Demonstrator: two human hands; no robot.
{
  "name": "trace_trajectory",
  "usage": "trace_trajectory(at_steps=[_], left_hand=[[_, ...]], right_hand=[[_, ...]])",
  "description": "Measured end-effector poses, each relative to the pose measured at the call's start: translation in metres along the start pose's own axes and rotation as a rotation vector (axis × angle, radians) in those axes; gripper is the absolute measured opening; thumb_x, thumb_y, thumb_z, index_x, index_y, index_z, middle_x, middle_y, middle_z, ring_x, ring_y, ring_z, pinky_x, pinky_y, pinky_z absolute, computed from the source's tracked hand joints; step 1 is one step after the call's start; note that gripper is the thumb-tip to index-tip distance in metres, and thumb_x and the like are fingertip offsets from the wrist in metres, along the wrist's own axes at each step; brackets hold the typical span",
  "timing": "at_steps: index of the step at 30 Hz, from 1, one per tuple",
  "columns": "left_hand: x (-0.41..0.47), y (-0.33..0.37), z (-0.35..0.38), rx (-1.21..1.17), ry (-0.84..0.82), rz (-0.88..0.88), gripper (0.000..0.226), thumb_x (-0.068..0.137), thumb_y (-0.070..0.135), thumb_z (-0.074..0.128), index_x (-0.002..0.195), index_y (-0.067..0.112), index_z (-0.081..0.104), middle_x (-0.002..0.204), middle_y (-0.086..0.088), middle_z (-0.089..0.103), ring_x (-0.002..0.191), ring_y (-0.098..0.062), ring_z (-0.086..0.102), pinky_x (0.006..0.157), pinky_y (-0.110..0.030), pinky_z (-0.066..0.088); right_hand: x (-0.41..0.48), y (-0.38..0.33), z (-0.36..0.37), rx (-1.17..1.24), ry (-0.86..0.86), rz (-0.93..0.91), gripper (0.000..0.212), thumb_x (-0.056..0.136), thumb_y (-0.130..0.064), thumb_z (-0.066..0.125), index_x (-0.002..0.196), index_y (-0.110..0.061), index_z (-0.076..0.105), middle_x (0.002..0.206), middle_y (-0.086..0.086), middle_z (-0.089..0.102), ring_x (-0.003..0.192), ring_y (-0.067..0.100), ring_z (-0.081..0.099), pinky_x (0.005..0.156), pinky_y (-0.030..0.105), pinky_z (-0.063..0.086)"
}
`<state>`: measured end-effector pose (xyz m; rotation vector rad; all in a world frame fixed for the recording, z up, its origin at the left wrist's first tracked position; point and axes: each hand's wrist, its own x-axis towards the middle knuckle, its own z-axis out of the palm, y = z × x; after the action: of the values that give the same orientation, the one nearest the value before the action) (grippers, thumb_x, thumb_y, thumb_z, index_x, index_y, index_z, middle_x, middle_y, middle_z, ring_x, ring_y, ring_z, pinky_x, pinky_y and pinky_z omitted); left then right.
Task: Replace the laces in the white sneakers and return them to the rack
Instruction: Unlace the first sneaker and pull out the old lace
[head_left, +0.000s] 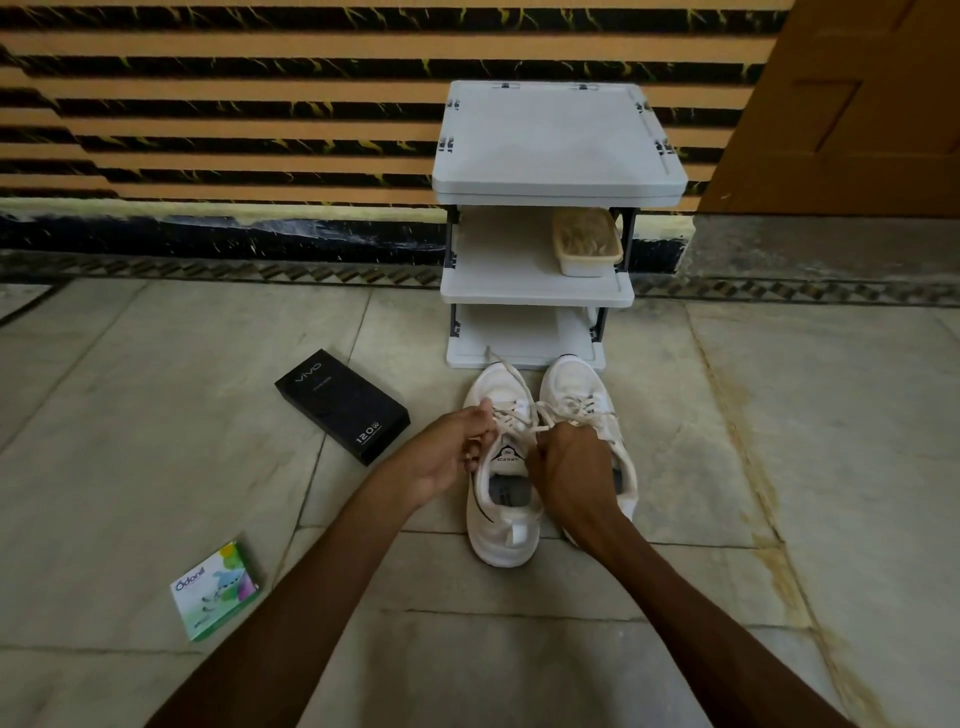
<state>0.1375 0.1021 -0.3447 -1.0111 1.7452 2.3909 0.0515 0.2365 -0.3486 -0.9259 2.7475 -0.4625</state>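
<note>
Two white sneakers stand side by side on the floor, toes towards the rack. The left sneaker (503, 525) has a white lace (511, 410) across its upper eyelets. My left hand (457, 452) pinches the lace at the shoe's left side. My right hand (566, 467) grips the other part of the lace over the tongue and partly hides the right sneaker (574, 387), which is laced. One lace end trails towards the bottom shelf of the white three-tier rack (556, 182).
A black phone box (343, 405) lies on the tiled floor left of the shoes. A green and white Odonil box (215, 590) lies nearer me at the left. A beige lidded container (587, 241) sits on the rack's middle shelf. A wooden door stands at the right.
</note>
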Motion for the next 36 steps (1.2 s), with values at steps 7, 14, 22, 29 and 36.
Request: trace_trajectory(at_steps=[7, 14, 22, 29, 36], left_hand=[[0.004, 0.009, 0.028, 0.752, 0.259, 0.262, 0.021, 0.088, 0.020, 0.060, 0.072, 0.020, 0.072, 0.092, 0.003, 0.070, 0.096, -0.017, 0.056, 0.090, -0.035, 0.042], [0.005, -0.006, 0.017, -0.543, 0.176, 0.183, 0.026, 0.101, 0.011, 0.044, 0.108, 0.015, 0.068, 0.107, -0.005, 0.071, 0.104, -0.017, 0.065, 0.098, -0.033, 0.049], [0.011, -0.017, 0.008, 1.486, 0.375, 0.782, 0.020, 0.095, 0.032, 0.055, 0.093, 0.020, 0.071, 0.086, -0.001, 0.072, 0.081, -0.020, 0.064, 0.077, -0.034, 0.039], [0.015, -0.020, 0.016, 0.792, 0.408, 0.580, 0.015, 0.090, 0.024, 0.063, 0.089, 0.020, 0.078, 0.095, 0.002, 0.075, 0.086, -0.013, 0.068, 0.082, -0.030, 0.051], [0.012, -0.013, 0.024, 1.579, 0.470, 0.618, 0.020, 0.093, 0.033, 0.057, 0.101, 0.023, 0.072, 0.098, -0.001, 0.069, 0.090, -0.019, 0.062, 0.081, -0.032, 0.034]], right_hand=[[0.000, -0.001, 0.005, 0.126, 0.015, 0.013, 0.027, 0.095, -0.026, 0.056, 0.081, -0.007, 0.069, 0.079, 0.009, 0.069, 0.070, 0.021, 0.064, 0.071, 0.031, 0.054], [-0.002, -0.001, 0.004, 0.181, 0.025, 0.029, 0.027, 0.087, -0.023, 0.063, 0.067, -0.008, 0.068, 0.061, 0.006, 0.062, 0.055, 0.018, 0.057, 0.055, 0.027, 0.049], [0.003, 0.005, 0.015, 0.225, 0.037, 0.100, 0.028, 0.091, -0.030, 0.062, 0.073, -0.010, 0.067, 0.066, 0.003, 0.055, 0.062, 0.015, 0.050, 0.064, 0.023, 0.038], [0.004, 0.005, 0.019, 0.150, 0.019, 0.091, 0.025, 0.091, -0.028, 0.060, 0.070, -0.014, 0.063, 0.066, 0.002, 0.054, 0.060, 0.014, 0.048, 0.055, 0.020, 0.032], [0.003, 0.002, 0.016, 0.105, 0.024, 0.077, 0.025, 0.094, -0.027, 0.058, 0.078, -0.011, 0.068, 0.073, 0.006, 0.064, 0.064, 0.014, 0.052, 0.064, 0.023, 0.038]])
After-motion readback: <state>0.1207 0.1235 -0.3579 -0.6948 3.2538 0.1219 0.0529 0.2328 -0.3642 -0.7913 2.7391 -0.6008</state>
